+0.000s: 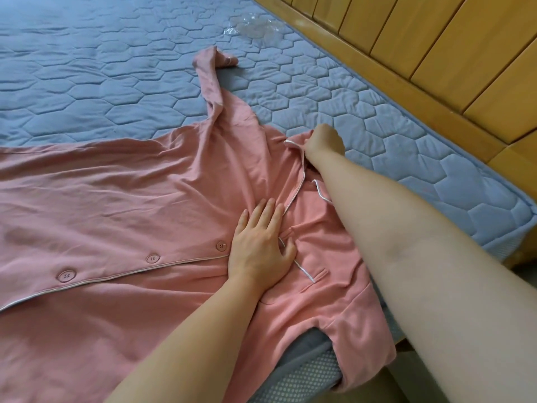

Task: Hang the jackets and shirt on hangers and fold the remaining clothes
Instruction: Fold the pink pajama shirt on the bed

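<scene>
2 bare hands rest on a pink pyjama shirt spread front-up across a blue quilted mattress. Its cloth is a soft, matte knit, rumpled into shallow creases, and thin white piping edges the placket, the collar and the chest pocket. 3 round pink buttons with 4 holes each sit in a slanting row along the piped placket. The shirt's long axis runs left to right: the collar lies at the right near the mattress edge, and the body stretches off the left side of the view. 1 sleeve reaches away toward the far side of the bed, narrow and twisted, its cuff curled over. The near shoulder droops over the mattress edge.

The left hand lies flat and open on the chest just below the collar, fingers together and pointing away, pressing the cloth down. The right hand is closed on the collar, pinching the piped edge, knuckles up.

The mattress cover is stitched in raised hexagons. A crumpled clear plastic wrapper lies on it near the glossy yellow wooden panelling.
</scene>
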Available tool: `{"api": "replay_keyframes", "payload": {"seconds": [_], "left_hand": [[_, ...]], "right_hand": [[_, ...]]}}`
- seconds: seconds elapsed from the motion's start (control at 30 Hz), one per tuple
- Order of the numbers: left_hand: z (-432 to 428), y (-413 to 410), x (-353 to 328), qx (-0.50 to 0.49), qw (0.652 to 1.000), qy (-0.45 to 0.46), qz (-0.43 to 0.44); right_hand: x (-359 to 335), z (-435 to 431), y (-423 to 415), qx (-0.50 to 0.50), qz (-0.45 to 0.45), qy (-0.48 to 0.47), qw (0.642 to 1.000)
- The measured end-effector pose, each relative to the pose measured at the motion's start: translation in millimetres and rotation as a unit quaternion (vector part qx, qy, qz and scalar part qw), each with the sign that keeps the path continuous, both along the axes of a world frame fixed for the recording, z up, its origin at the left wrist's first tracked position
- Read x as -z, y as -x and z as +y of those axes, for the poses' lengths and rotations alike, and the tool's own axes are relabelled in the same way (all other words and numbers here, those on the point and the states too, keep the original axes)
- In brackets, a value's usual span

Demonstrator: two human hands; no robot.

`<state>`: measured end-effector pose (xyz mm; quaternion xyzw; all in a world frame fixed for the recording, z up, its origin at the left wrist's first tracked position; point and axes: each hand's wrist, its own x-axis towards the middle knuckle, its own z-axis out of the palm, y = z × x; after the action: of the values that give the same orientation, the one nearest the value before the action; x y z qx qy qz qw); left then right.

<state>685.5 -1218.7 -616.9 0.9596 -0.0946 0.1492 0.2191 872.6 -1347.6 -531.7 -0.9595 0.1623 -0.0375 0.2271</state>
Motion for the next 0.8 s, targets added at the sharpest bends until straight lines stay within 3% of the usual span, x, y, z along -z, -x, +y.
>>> {"api": "replay_keyframes", "payload": {"seconds": [0.07, 0.23, 0.33, 0.4, 0.47, 0.53, 0.57, 0.6, 0.67, 0.8], "left_hand": [[0, -2, 0, -0.002, 1.0, -0.002, 0.002], [3, -3, 6, -0.005, 1.0, -0.025, 0.017], [3, -4, 6, -0.003, 0.999, -0.034, 0.031], [3, -4, 6, -0.001, 0.999, -0.035, 0.033], [3, -6, 3, 0.0, 0.999, -0.032, 0.035], [4, -9, 0, 0.003, 0.999, -0.025, 0.037], [4, -10, -1, 0.005, 0.999, -0.02, 0.04], [4, -9, -2, 0.008, 0.999, -0.015, 0.044], [5, -4, -4, 0.022, 0.998, -0.005, 0.058], [8, 15, -15, 0.106, 0.985, -0.039, 0.129]], "right_hand": [[10, -2, 1, 0.018, 0.013, -0.031, 0.999], [9, -38, 7, -0.017, 0.043, 0.043, 0.998], [34, -73, 39, -0.113, 0.124, 0.057, 0.984], [38, -90, 59, -0.088, 0.091, -0.059, 0.99], [34, -103, 73, 0.018, 0.029, -0.282, 0.959], [32, -111, 102, 0.099, 0.002, -0.524, 0.846], [35, -112, 121, 0.118, -0.005, -0.598, 0.792], [39, -113, 141, 0.132, -0.008, -0.636, 0.76], [45, -113, 175, 0.139, -0.01, -0.651, 0.746], [38, -106, 229, 0.142, 0.006, -0.572, 0.808]]}}
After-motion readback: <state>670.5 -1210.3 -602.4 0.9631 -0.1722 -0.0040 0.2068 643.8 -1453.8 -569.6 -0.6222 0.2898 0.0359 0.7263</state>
